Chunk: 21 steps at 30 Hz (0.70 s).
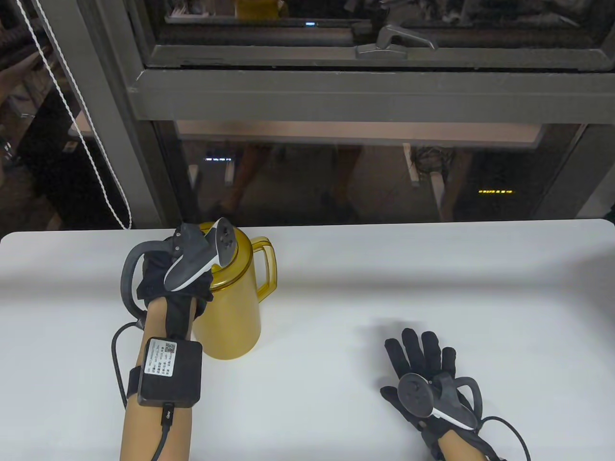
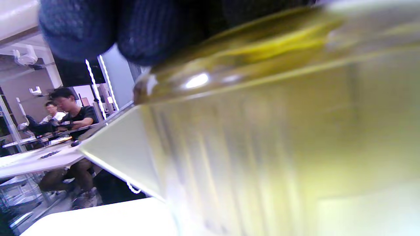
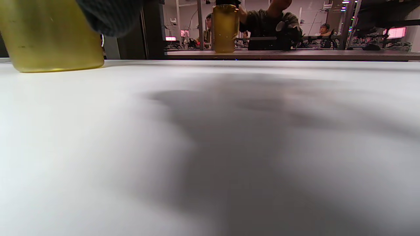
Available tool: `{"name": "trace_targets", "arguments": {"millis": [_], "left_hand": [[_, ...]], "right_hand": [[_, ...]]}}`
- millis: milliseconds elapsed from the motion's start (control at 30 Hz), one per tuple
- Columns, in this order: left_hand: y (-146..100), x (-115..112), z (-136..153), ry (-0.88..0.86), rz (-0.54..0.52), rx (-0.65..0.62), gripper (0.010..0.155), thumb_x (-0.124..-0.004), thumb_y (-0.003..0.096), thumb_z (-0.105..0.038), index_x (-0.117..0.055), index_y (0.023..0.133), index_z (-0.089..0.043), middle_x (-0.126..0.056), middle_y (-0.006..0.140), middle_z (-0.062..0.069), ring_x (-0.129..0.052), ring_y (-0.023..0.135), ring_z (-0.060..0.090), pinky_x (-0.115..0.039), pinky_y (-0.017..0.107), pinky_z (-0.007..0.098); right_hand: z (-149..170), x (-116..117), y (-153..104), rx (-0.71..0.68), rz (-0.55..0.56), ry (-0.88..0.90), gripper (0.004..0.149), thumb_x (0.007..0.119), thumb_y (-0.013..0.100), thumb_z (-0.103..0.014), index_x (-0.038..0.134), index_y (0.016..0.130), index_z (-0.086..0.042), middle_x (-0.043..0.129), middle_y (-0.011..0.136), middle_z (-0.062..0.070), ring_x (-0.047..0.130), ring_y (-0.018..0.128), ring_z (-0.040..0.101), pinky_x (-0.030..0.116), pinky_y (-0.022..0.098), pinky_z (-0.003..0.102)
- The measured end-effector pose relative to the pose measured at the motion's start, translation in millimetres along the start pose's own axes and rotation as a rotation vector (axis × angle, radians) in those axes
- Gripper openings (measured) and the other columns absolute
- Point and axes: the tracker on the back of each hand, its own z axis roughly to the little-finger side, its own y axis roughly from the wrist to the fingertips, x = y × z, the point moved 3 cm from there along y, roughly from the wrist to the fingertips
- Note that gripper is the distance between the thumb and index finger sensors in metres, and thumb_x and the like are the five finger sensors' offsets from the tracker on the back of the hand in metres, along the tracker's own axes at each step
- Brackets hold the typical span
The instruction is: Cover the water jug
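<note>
The yellow translucent water jug stands upright on the white tabletop, toward its left half and near the far edge, with its handle pointing to the right. The left hand sits on the jug's top at its left side, its tracker tilted above the mouth. In the left wrist view, dark gloved fingers lie over the jug's rim, pressed against the plastic; whether they curl round it or merely rest there cannot be told, and no separate lid can be made out beneath them.

The right hand lies flat on the tabletop, well apart from the jug and nearer the person, fingers straight and spread, holding nothing. In the right wrist view the jug's base shows at the upper left.

Beyond the tabletop's far edge stands a dark-framed window with a handle, and a white beaded cord hangs at the left.
</note>
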Motion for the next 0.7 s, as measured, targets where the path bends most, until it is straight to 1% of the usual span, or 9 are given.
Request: {"name": "trace_targets", "arguments": {"millis": [100,167,300,400,467,500,567,633,700], "left_hand": [[-21,7,-2,0.009,-0.049,-0.033,0.066,-0.067,0.0428,-0.05,-0.059,0.103,-0.026,-0.063,0.111,0.007,-0.092,0.07,0.021,-0.079,0.054,0.052],[-36,9,-6,0.002,-0.048,-0.07,0.07,-0.066,0.0421,-0.054,-0.053,0.106,-0.028,-0.057,0.115,0.007,-0.089,0.081,0.024,-0.077,0.058,0.055],[-73,14,-21,0.001,-0.069,-0.149,0.075,-0.065,0.0419,-0.056,-0.044,0.108,-0.029,-0.048,0.119,0.007,-0.081,0.093,0.027,-0.073,0.063,0.057],[-95,9,-34,-0.032,-0.065,-0.217,0.08,-0.063,0.0416,-0.059,-0.032,0.11,-0.03,-0.034,0.122,0.008,-0.065,0.106,0.03,-0.065,0.071,0.061],[-108,-2,-47,-0.091,-0.026,-0.277,0.085,-0.061,0.0414,-0.061,-0.02,0.109,-0.03,-0.019,0.122,0.008,-0.045,0.113,0.034,-0.053,0.076,0.066],[-115,-9,-55,-0.128,-0.011,-0.312,0.087,-0.06,0.0415,-0.062,-0.014,0.108,-0.031,-0.011,0.121,0.008,-0.035,0.114,0.035,-0.047,0.078,0.067],[-125,-25,-70,-0.191,-0.001,-0.364,0.089,-0.059,0.0414,-0.063,-0.007,0.106,-0.031,-0.002,0.118,0.009,-0.021,0.113,0.037,-0.039,0.078,0.068],[-133,-43,-85,-0.231,0.023,-0.408,0.09,-0.057,0.0416,-0.065,-0.001,0.104,-0.031,0.004,0.116,0.01,-0.011,0.111,0.038,-0.032,0.078,0.069],[-141,-69,-103,-0.265,0.06,-0.451,0.091,-0.056,0.0415,-0.065,0.001,0.103,-0.03,0.007,0.114,0.011,-0.007,0.108,0.04,-0.029,0.077,0.07]], "right_hand": [[-5,0,0,-0.023,0.004,0.0,0.093,0.069,0.048,-0.059,0.001,0.103,-0.028,0.004,0.116,0.014,0.012,0.105,0.055,0.022,0.07,0.077],[-9,-1,0,-0.039,0.004,-0.005,0.093,0.069,0.048,-0.059,0.001,0.103,-0.028,0.004,0.116,0.014,0.012,0.105,0.055,0.022,0.07,0.077],[-16,0,2,-0.067,0.002,-0.008,0.093,0.069,0.048,-0.059,0.0,0.103,-0.028,0.004,0.116,0.014,0.012,0.105,0.055,0.021,0.07,0.077],[-20,2,3,-0.085,-0.003,-0.007,0.093,0.069,0.048,-0.059,0.0,0.103,-0.029,0.004,0.116,0.014,0.012,0.105,0.055,0.021,0.07,0.077],[-23,3,2,-0.099,-0.005,-0.008,0.093,0.069,0.048,-0.06,0.0,0.103,-0.029,0.004,0.116,0.014,0.011,0.105,0.055,0.021,0.07,0.077],[-25,3,2,-0.108,-0.004,-0.006,0.093,0.069,0.048,-0.06,0.0,0.103,-0.029,0.004,0.116,0.014,0.011,0.105,0.055,0.021,0.07,0.077],[-27,4,2,-0.12,-0.007,-0.002,0.094,0.069,0.048,-0.061,0.0,0.103,-0.029,0.004,0.116,0.013,0.011,0.105,0.055,0.02,0.07,0.077],[-30,5,1,-0.134,-0.011,0.001,0.094,0.068,0.048,-0.061,0.0,0.103,-0.029,0.003,0.116,0.013,0.011,0.105,0.055,0.02,0.069,0.077],[-34,6,1,-0.15,-0.013,-0.002,0.094,0.068,0.048,-0.062,0.0,0.103,-0.029,0.003,0.116,0.013,0.01,0.105,0.055,0.02,0.07,0.077]]}}
